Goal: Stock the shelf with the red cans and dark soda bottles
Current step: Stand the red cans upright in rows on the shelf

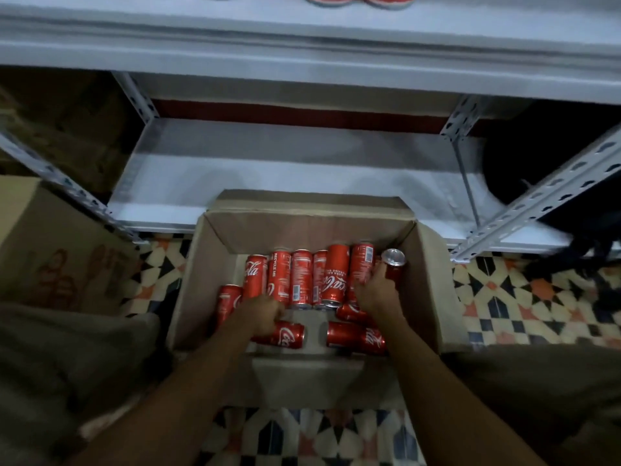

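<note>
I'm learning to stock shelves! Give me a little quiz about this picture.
1. True or false: the lower shelf behind the cardboard box already holds red cans.
2. Which hand touches the upright can at the box's right side? A) left hand B) right hand C) neither
3. Fill in: the can by the left hand lies on its ____.

Key
1. False; no cans show on it.
2. B; the right hand fingers reach it.
3. Side.
</note>
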